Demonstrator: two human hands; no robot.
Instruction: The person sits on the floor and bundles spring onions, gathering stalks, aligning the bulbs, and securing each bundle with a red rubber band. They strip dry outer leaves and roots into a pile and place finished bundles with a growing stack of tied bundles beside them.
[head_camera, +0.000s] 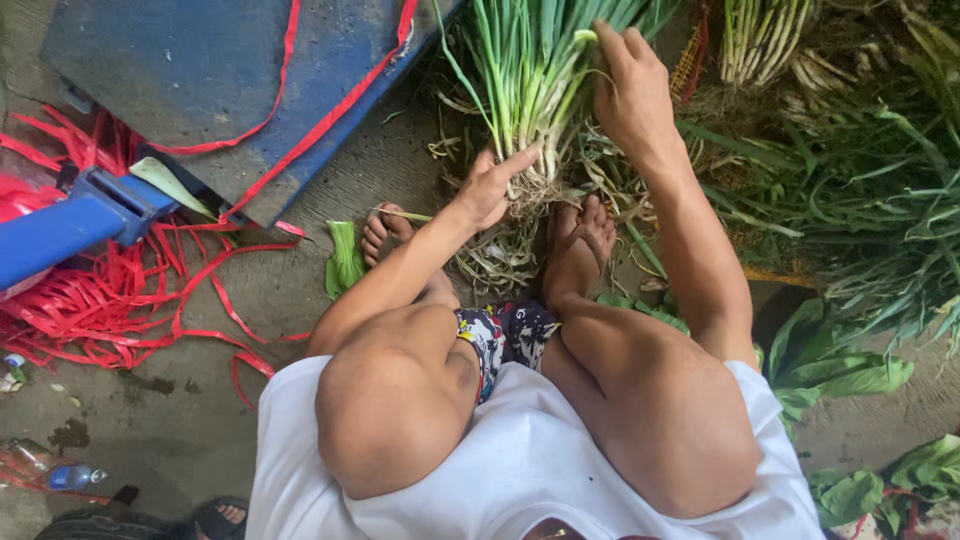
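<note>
One bunch of green onions (535, 90) stands upright between the person's two bare feet, far from the body in the middle of the view, white bases and roots down on the concrete floor (200, 420). The left hand (490, 188) presses its fingers against the root end of the bunch, fingers partly spread, the index finger pointing across the white stalks. The right hand (630, 85) is closed around the bunch's right side higher up, one cut green stalk sticking out above the thumb. Whether the left hand truly grips or only steadies cannot be told.

Two feet in sandals show: the left foot (385, 235) and the right foot (585, 235), either side of the roots. Further green onion bundles (760, 40) lie far right, at least two, among loose long leaves. One blue board (220, 80) lies far left, with red plastic strapping (90, 300) strewn over and beside it. One plastic bottle (60, 475) lies near left. Broad green leaves (850, 375) lie near right.
</note>
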